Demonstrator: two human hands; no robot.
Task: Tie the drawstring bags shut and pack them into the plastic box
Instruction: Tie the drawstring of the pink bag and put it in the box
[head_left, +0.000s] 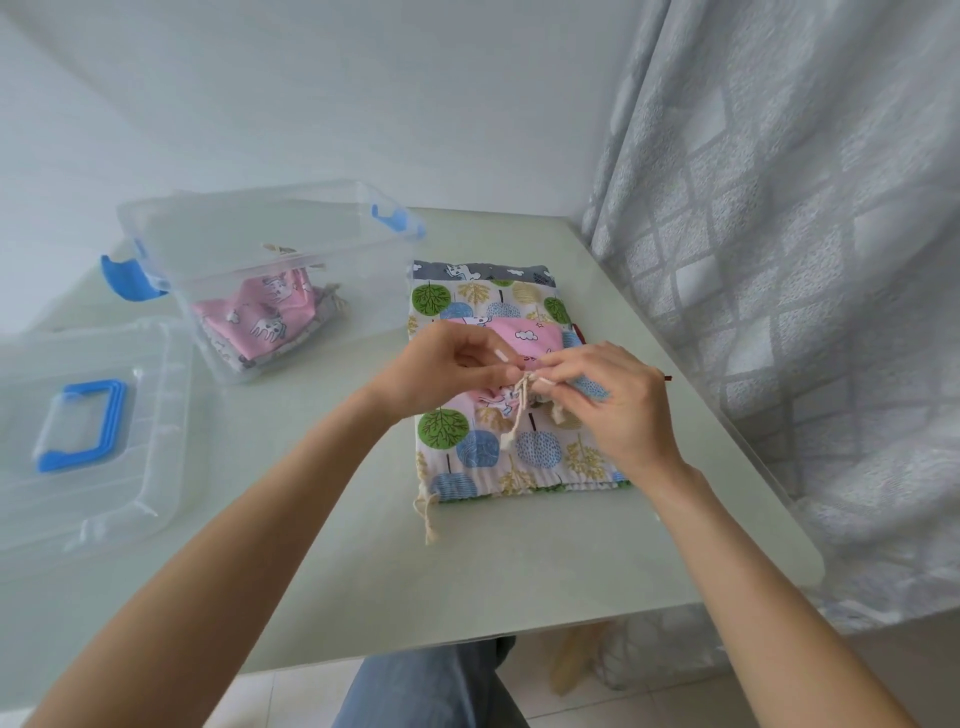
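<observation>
Near the right edge of the table (363, 561), we are holding a small pink drawstring bag (524, 340) printed with white cartoon animals and clouds, its mouth gathered toward us. Our left hand (447, 364) is pinching the puckered opening with curled fingers, and our right hand (613, 400) is pinching the cream cotton cord (517, 415) just beside it; the cord's loose ends are dangling down over the fabric below. Whether a knot is already formed we cannot tell, since our fingers are covering that spot.

Under the pink bag we are seeing a larger tree-print bag (519, 452) lying flat, white cloth with green, blue and yellow trees, its own cord end (428, 514) trailing off its near left corner. A grey bag (483, 271) with white animals is peeking out from beneath it on the far side.

Toward the far left corner of the table, the clear plastic box (270, 270) with blue latches is standing open, and another pink animal-print bag (260, 317) is lying inside it. The box's transparent lid (130, 467), with a blue handle, is resting at the left edge. A patterned grey curtain (805, 260) is hanging along the table's right side.
</observation>
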